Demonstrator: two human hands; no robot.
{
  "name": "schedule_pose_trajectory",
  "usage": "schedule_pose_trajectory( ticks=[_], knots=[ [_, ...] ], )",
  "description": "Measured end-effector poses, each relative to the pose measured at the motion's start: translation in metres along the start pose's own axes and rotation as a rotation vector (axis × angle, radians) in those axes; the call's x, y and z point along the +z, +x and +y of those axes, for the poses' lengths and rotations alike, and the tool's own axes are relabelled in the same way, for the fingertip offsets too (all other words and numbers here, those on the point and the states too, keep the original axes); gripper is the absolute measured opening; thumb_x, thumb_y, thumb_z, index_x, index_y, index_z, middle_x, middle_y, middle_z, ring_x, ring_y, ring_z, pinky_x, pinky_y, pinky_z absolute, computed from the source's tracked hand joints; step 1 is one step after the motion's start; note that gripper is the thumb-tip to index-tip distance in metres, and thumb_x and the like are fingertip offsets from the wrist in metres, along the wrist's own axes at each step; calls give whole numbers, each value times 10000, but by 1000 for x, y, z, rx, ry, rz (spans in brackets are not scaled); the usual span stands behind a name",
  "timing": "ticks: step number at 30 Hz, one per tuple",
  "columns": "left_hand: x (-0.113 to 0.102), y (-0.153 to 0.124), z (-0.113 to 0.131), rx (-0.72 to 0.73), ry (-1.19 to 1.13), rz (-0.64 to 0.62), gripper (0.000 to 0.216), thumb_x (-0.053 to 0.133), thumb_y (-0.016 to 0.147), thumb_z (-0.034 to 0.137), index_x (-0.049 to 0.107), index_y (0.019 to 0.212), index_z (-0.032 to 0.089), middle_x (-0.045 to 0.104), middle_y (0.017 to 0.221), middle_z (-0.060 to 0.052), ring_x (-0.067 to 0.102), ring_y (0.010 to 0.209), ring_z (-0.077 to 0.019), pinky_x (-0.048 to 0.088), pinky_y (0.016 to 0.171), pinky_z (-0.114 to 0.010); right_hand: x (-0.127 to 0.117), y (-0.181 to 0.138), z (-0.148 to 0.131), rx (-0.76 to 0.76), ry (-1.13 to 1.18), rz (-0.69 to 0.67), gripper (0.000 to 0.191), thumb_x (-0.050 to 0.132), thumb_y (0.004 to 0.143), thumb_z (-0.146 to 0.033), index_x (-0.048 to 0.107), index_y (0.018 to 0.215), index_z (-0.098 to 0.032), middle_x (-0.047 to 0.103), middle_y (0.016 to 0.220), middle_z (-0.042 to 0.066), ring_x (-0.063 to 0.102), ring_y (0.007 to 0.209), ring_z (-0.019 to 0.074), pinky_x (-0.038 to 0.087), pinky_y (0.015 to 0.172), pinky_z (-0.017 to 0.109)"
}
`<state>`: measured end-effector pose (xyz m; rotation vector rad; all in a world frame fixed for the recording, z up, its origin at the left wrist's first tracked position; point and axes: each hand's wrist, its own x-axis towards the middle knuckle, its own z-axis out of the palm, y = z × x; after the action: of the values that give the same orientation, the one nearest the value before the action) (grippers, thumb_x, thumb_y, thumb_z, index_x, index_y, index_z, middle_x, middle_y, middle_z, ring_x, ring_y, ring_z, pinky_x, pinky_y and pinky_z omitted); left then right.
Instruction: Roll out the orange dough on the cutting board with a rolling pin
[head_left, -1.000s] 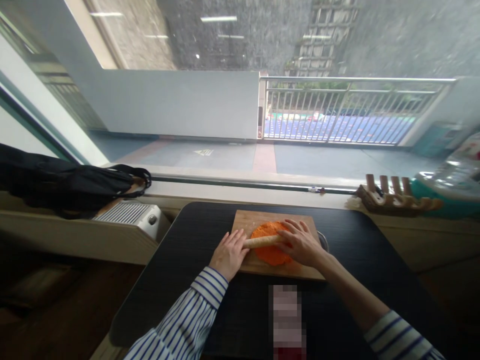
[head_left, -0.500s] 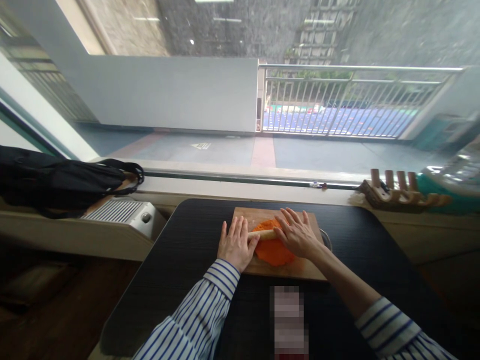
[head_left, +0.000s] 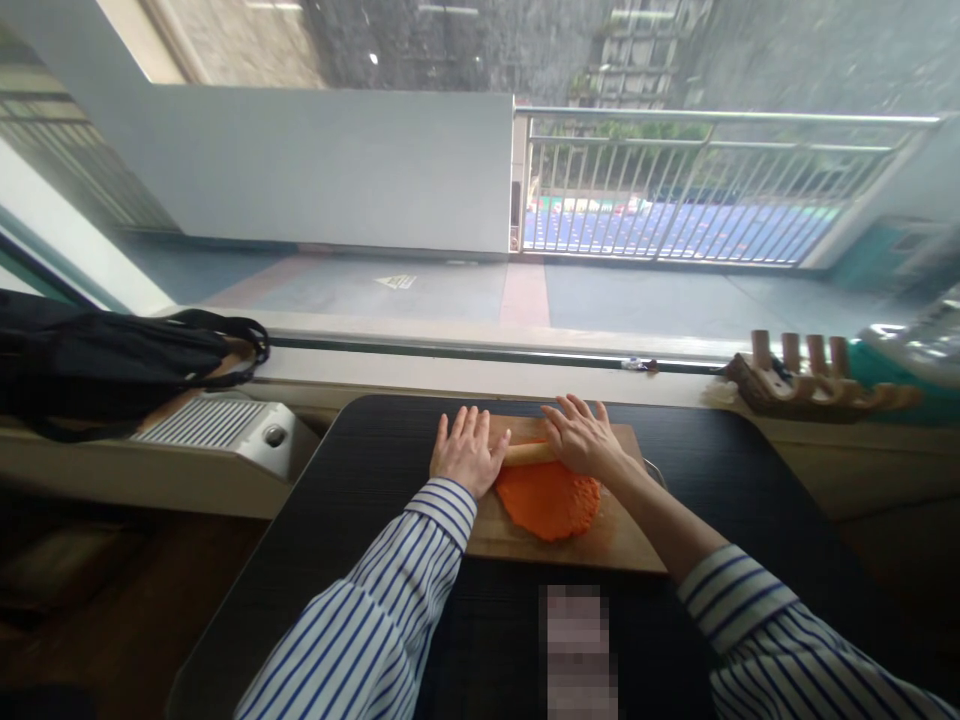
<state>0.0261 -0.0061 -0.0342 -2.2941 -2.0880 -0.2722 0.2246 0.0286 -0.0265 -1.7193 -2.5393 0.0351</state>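
Note:
A light wooden rolling pin (head_left: 528,454) lies crosswise over the far part of a flattened sheet of orange dough (head_left: 549,500). The dough is roughly round with a crumbly right edge, and under it is a wooden board (head_left: 491,532). My left hand (head_left: 466,452) rests palm down on the pin's left end, fingers stretched out. On the right end, my right hand (head_left: 581,437) presses in the same way, fingers extended and apart. Both palms hide the ends of the pin.
The board lies on a dark table (head_left: 360,520) by a window. A black bag (head_left: 112,365) and a white vented unit (head_left: 225,430) are at left. A wooden rack with pegs (head_left: 795,385) stands on the sill at right. A blurred patch (head_left: 576,650) covers something near the front.
Both hands and the rolling pin have moved away from me, toward the dough's far edge. More of the near dough shows. The view has shifted slightly.

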Motion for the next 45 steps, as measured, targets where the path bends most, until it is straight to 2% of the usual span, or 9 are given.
schedule_pose_trajectory(
  ticks=[15,19,23,30,33,40,45],
  knots=[
    [3,32,-6,-64,-19,-110,605,200,914,500,407,1376,170,392,1443,-125,282,1365,-268,205,1104,-516,-1,28,2,113,100,-46,443,283,909,-291,418,1328,-239,411,1411,105,250,1343,276,195,1016,652],
    [3,24,-5,-46,-3,-101,600,192,919,481,412,1373,156,399,1437,-133,294,1359,-272,198,1105,-522,-2,19,0,87,79,-8,454,271,911,-285,418,1337,-235,431,1395,105,267,1336,279,200,1022,634],
    [0,8,-2,-11,3,-99,611,189,919,495,401,1380,155,400,1435,-136,305,1354,-273,193,1107,-522,0,-3,-4,65,21,35,469,257,924,-302,415,1351,-191,411,1417,128,269,1339,281,191,1048,585],
    [-7,-21,1,50,30,-68,600,181,927,487,387,1389,164,321,1483,-106,235,1385,-249,170,1120,-508,4,-35,-13,60,-31,117,475,205,949,-304,431,1343,-166,427,1410,132,307,1321,264,192,1062,535],
    [-5,-16,1,38,35,-57,603,180,928,483,399,1381,150,337,1474,-118,245,1381,-255,162,1119,-518,2,-29,-11,72,-39,72,476,219,941,-311,418,1351,-175,408,1422,133,297,1330,263,198,1057,552],
    [2,16,-1,-14,29,-50,564,215,924,442,429,1362,159,394,1441,-133,290,1360,-264,172,1110,-527,-5,6,-5,126,15,-60,480,218,935,-345,368,1375,-224,325,1474,104,237,1360,267,230,1037,584],
    [3,28,-5,-28,7,-90,559,227,917,448,386,1390,194,371,1459,-115,273,1368,-259,181,1108,-526,-3,18,-1,139,42,-73,472,221,927,-333,378,1361,-232,323,1471,116,227,1362,272,231,1025,606]
  ],
)
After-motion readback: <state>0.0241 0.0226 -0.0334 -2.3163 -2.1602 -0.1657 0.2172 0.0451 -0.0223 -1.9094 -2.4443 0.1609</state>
